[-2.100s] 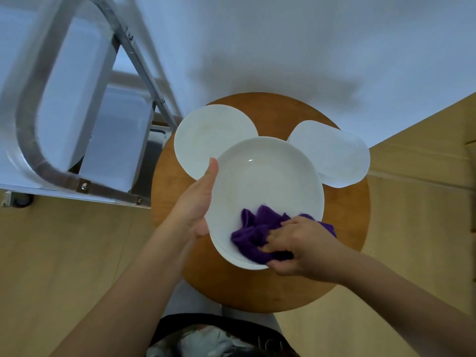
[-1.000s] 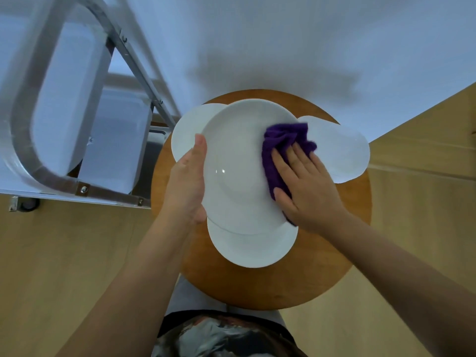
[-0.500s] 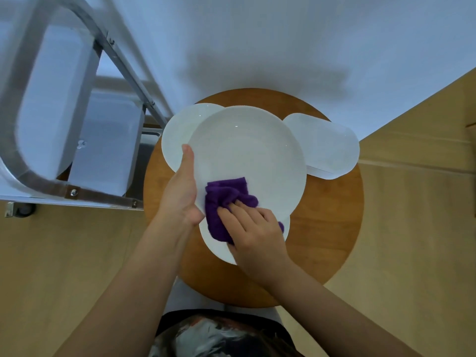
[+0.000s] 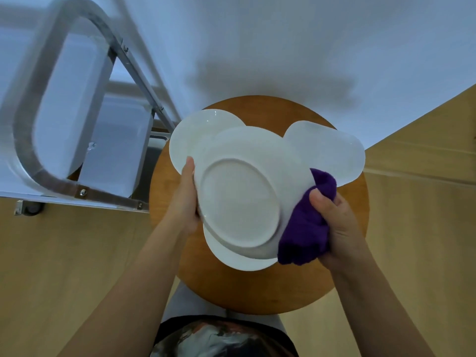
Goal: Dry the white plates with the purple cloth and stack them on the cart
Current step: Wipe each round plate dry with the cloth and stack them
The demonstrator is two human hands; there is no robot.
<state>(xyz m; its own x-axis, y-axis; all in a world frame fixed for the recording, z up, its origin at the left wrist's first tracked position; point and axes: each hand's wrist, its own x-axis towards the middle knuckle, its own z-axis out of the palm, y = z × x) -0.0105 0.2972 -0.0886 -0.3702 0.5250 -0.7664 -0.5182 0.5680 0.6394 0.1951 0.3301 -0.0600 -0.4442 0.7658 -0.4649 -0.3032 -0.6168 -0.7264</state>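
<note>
Presently a white plate [image 4: 242,194] is held above the round wooden tabletop [image 4: 257,284] with its underside turned up toward the camera, so that the foot ring is seen. Its left edge is gripped by the left hand [image 4: 186,199], the thumb lying on the rim and the fingers hidden below. The purple cloth [image 4: 309,222] is bunched in the right hand [image 4: 334,225], whose fingers are curled round it, and it is pressed against the right edge of the held plate. Three more white plates are lying on the tabletop: one at the far left [image 4: 195,135], one at the far right [image 4: 332,153], and one directly below the held plate [image 4: 231,258], of which only the near rim is seen. The metal cart [image 4: 54,104] is standing to the left, just beside the tabletop.
</note>
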